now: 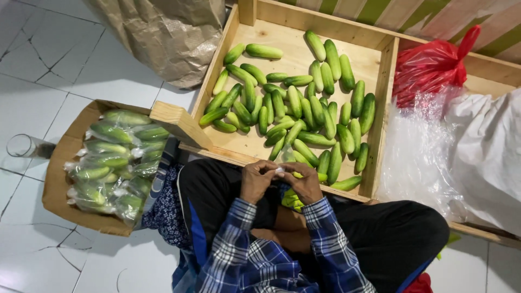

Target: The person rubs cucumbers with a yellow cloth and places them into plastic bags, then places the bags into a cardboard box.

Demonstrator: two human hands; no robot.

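My left hand [257,179] and my right hand [305,182] meet over my lap, both pinching the top of a clear plastic bag [282,163] with cucumbers in it [291,199]. The bag hangs between my knees at the front edge of a wooden crate [228,142]. Many loose green cucumbers [296,108] lie in the crate just beyond my hands. My sleeves are blue plaid.
A cardboard box [57,184] to my left holds several bagged cucumbers [111,163]. A glass [21,145] stands on the tiled floor beside it. A brown paper sack [163,32] sits at the back. A red plastic bag [429,65], clear bags [418,152] and a white sack [488,152] lie right.
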